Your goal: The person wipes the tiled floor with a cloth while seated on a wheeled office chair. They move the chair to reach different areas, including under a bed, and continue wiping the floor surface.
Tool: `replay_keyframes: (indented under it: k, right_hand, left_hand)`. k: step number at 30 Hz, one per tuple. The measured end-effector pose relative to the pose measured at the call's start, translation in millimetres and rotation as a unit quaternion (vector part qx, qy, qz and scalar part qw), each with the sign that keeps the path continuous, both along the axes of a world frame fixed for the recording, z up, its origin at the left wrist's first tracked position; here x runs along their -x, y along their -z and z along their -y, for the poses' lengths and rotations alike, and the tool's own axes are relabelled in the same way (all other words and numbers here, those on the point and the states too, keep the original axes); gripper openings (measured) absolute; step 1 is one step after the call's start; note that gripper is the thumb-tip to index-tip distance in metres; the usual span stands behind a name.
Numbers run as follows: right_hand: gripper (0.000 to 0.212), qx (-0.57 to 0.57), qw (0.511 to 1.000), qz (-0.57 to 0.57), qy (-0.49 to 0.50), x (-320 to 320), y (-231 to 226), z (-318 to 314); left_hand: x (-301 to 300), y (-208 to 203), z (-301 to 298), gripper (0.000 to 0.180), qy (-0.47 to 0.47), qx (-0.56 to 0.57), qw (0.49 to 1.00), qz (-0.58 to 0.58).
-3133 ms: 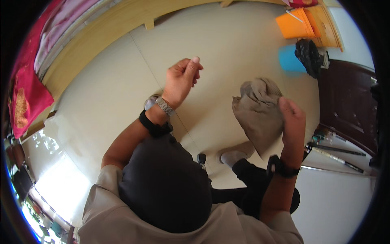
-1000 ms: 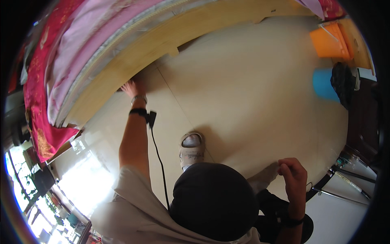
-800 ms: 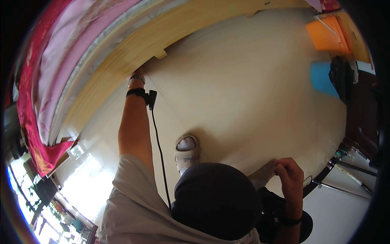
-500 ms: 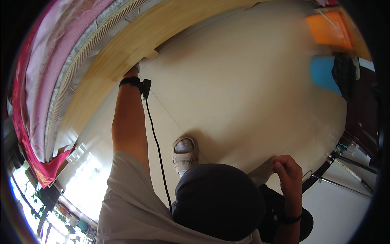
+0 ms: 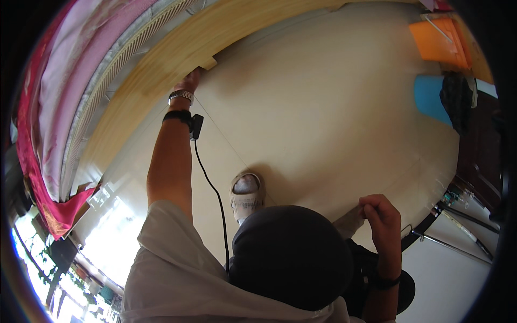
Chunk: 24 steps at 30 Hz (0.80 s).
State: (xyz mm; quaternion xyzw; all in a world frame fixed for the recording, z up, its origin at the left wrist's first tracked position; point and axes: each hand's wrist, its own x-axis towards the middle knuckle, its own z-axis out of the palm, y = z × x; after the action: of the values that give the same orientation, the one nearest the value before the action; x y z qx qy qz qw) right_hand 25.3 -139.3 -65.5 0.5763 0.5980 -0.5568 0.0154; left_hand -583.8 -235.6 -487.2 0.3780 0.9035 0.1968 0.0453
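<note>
left hand (image 5: 189, 81) farther out at pale-wood bedframe (image 5: 145, 81)

Orange bucket (image 5: 437, 41), blue bin (image 5: 429, 98) (with black bag (image 5: 456, 101))

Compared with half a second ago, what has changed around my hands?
Your left hand has come partly out from under the bed frame, showing more of its metal watch strap; its grasp is unclear. Your right hand, curled, rose slightly in the picture. The slipper, orange bucket and blue bin stayed.
</note>
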Motion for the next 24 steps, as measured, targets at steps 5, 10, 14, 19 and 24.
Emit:
replay_keyframes:
  k: [5, 10, 14, 19, 24]
  right_hand:
    - [0.015, -0.005, 1.0, -0.012, 0.02, -12, -4, 7]
    - [0.017, -0.005, 0.999, -0.018, 0.041, -33, -8, 10]
    - [0.016, -0.01, 0.998, -0.028, 0.062, -47, -8, 14]
    - [0.015, 0.0, 0.998, -0.032, 0.049, -56, -8, 17]
    - [0.015, -0.01, 0.998, -0.037, 0.041, -59, -12, 21]
  left_hand:
    - [-52, -37, -4, 0.043, -0.151, -0.044, 0.986, 0.063]
    - [-91, -61, 4, 0.043, -0.086, 0.007, 0.991, -0.099]
    - [-133, -66, 17, 0.051, -0.094, -0.049, 0.988, -0.11]
    - [-193, -88, 25, 0.057, -0.059, 0.052, 0.994, -0.075]
    - [-263, -108, 22, 0.059, 0.041, 0.051, 0.998, -0.02]
